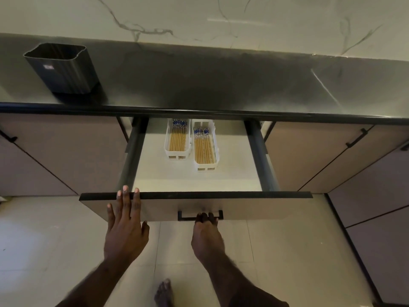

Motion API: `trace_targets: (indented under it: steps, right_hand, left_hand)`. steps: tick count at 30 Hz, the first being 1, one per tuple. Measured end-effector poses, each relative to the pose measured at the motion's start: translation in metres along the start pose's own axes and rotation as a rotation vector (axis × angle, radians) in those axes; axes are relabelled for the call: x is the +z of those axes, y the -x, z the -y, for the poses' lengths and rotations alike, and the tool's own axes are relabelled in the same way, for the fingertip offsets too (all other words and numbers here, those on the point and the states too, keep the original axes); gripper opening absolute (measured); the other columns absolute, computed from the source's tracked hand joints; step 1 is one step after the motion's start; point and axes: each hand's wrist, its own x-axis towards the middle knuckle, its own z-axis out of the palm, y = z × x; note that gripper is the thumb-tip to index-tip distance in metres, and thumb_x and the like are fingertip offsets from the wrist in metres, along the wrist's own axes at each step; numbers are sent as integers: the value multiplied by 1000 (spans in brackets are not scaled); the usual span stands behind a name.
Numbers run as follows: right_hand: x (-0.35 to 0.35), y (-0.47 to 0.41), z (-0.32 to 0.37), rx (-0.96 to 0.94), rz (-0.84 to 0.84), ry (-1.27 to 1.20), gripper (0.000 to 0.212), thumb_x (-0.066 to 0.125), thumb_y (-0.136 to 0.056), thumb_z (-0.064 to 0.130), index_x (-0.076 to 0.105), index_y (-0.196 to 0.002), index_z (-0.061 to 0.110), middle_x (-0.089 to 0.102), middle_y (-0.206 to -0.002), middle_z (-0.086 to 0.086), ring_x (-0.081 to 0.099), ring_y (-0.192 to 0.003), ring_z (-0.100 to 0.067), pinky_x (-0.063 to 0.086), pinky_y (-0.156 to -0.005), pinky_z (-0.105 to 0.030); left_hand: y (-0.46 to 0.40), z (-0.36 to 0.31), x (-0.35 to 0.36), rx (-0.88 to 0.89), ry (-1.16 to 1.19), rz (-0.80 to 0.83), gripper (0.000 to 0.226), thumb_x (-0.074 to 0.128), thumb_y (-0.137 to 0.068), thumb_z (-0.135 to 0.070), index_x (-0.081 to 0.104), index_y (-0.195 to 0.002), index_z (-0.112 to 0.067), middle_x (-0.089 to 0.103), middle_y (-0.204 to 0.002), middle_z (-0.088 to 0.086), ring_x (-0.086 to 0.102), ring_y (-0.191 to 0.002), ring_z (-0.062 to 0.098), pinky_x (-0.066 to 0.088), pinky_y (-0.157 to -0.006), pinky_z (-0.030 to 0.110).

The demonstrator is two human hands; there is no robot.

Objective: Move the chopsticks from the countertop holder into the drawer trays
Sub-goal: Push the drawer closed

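Observation:
The drawer [243,204] stands pulled out below the dark countertop [210,85]. Inside it, two white trays lie side by side: the left tray [165,140] and the right tray [217,149], each filled with several wooden chopsticks [177,138] with blue-patterned tops. A dark ribbed holder [64,67] stands on the countertop at the far left; no chopsticks show above its rim. My left hand [125,224] lies flat on the drawer front with fingertips over its top edge. My right hand [207,231] has its fingers curled around the black drawer handle [188,214].
Closed cabinet doors flank the drawer, with a black handle [357,138] on the right one. A marbled wall rises behind the counter. Pale floor tiles lie below, and my bare foot [164,292] shows at the bottom.

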Motion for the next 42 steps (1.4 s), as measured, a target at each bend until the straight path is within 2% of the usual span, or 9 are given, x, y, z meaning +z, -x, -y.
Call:
trace_targets:
  steps: [4,9,11,13,16,27,34,39,42]
  right_hand:
    - [-11,-35,0,-2,6,-5,56,52,-96,8,31,-148,5,44,-148,-16,35,-141,-30,28,-118,-41]
    - [-27,-78,0,25,-4,-57,54,51,-97,9,33,-147,8,47,-146,-14,42,-136,-29,38,-110,-37]
    - [-33,-95,0,25,-26,-41,54,49,-97,9,31,-148,9,43,-149,-14,37,-140,-29,30,-114,-37]
    - [-38,-115,2,19,-62,-18,59,45,-97,7,22,-151,8,30,-157,-14,21,-147,-30,13,-119,-39]
    - [-45,-142,4,-7,-95,29,65,41,-94,4,11,-152,4,14,-162,-15,2,-150,-31,-8,-117,-43]
    - [-68,-224,5,-43,-79,122,76,47,-90,10,2,-151,1,5,-161,-22,-7,-149,-37,-15,-113,-52]
    - [-80,-267,8,-39,-75,199,87,53,-89,18,-7,-150,0,0,-161,-23,-8,-149,-38,-17,-112,-51]
    - [-72,-276,5,-30,-37,238,98,54,-89,19,-28,-140,2,-20,-158,-23,-30,-140,-35,-21,-112,-50]
    - [-74,-284,3,-27,25,261,97,52,-90,16,-32,-138,4,-27,-156,-21,-33,-138,-35,-22,-112,-50]
  left_hand:
    - [-40,3,9,-30,51,4,99,68,-82,-25,1,-152,-6,-7,-160,18,-10,-148,34,8,-116,58]
    - [-91,6,13,1,80,-7,94,59,-83,-30,0,-153,-8,-6,-161,17,-11,-148,31,9,-115,59]
    - [-110,7,12,13,79,-4,92,56,-83,-30,1,-153,-9,-6,-161,17,-8,-148,33,8,-115,59]
    - [-131,11,11,18,89,4,91,51,-81,-32,0,-153,-10,-6,-161,16,-7,-148,32,7,-115,58]
    - [-159,13,9,29,102,10,90,48,-82,-34,-1,-152,-9,-8,-160,14,-8,-148,30,5,-116,57]
    - [-233,16,14,12,91,-35,91,44,-85,-37,-12,-151,-11,-14,-160,13,-16,-148,24,-3,-118,50]
    - [-266,25,26,-57,88,-65,94,45,-85,-39,-18,-150,-13,-20,-160,9,-17,-148,22,-5,-118,48]
    - [-280,25,35,-62,104,-79,94,45,-85,-40,-18,-150,-14,-20,-160,7,-17,-148,21,-3,-118,49]
    - [-286,24,38,-74,103,-82,95,46,-84,-39,-17,-150,-12,-20,-159,8,-17,-148,22,-3,-118,49]
